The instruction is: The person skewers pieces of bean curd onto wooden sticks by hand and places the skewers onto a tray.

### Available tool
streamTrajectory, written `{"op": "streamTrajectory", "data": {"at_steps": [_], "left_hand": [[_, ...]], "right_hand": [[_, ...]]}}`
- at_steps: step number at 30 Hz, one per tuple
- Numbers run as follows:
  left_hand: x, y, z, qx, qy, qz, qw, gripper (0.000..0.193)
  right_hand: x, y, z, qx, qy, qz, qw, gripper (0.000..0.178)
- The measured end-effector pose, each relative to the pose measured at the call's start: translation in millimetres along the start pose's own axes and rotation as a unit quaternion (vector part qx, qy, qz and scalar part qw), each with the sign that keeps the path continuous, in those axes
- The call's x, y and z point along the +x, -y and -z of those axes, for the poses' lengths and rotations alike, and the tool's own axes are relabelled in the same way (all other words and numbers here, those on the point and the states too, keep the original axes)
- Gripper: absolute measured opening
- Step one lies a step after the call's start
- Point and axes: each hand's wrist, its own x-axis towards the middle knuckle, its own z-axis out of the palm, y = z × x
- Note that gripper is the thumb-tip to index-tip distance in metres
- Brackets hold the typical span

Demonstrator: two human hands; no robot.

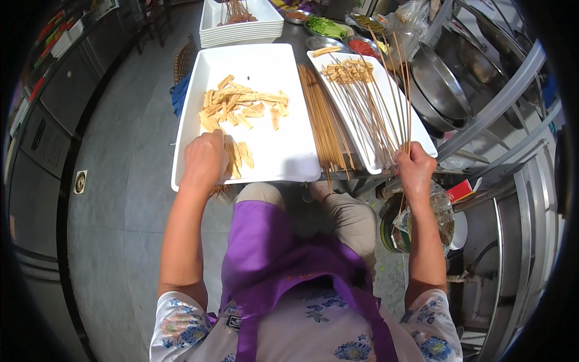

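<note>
My left hand (205, 158) is closed at the near left of a large white tray (277, 154), its fingertips hidden. Pale yellow strips that look like tofu skin (226, 99) are heaped in that tray, and a few lie right beside the hand. My right hand (416, 166) grips several long thin bamboo skewers (405, 90) near their lower ends; they stand up in a fan. It is at the near right corner of a narrower white tray (426, 140), where loaded skewers lie with yellow pieces (347, 71) at their far ends.
Bare skewers (319, 120) lie in a row between the trays. Stacked white trays (241, 33) stand at the back, near bowls of greens (325, 27) and red food (362, 47). At right are metal bowls (440, 81) on a rack and a bagged bin (443, 220) below.
</note>
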Motion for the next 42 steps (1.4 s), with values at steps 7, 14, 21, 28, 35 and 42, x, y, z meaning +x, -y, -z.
{"op": "streamTrajectory", "data": {"at_steps": [7, 14, 21, 28, 35, 42], "left_hand": [[-2.5, -5.3, 6.1, -0.07, -0.068, 0.022, 0.995, 0.013], [-0.4, -1.6, -1.1, -0.031, 0.005, 0.066, 0.997, 0.018], [-0.5, -5.3, 5.1, -0.057, -0.023, 0.081, 0.995, 0.024], [-2.3, 13.6, -1.5, -0.204, -0.168, 0.096, 0.96, 0.031], [-16.2, 7.7, -4.2, -0.883, 0.017, 0.157, 0.442, 0.032], [-22.1, 0.4, -19.1, -0.96, 0.084, 0.047, 0.264, 0.033]], "right_hand": [[46.2, -27.2, -33.4, -0.091, -0.014, 0.0, 0.996, 0.012], [53.3, -25.9, -52.5, -0.17, 0.018, -0.029, 0.985, 0.015], [42.0, -22.9, -26.7, -0.048, -0.049, 0.042, 0.997, 0.014], [-49.0, 49.6, -10.6, 0.239, 0.117, -0.155, 0.951, 0.011], [-111.6, 66.9, -31.4, 0.292, 0.253, -0.197, 0.901, 0.004], [-119.2, 69.1, -36.2, 0.243, 0.298, -0.182, 0.905, 0.005]]}}
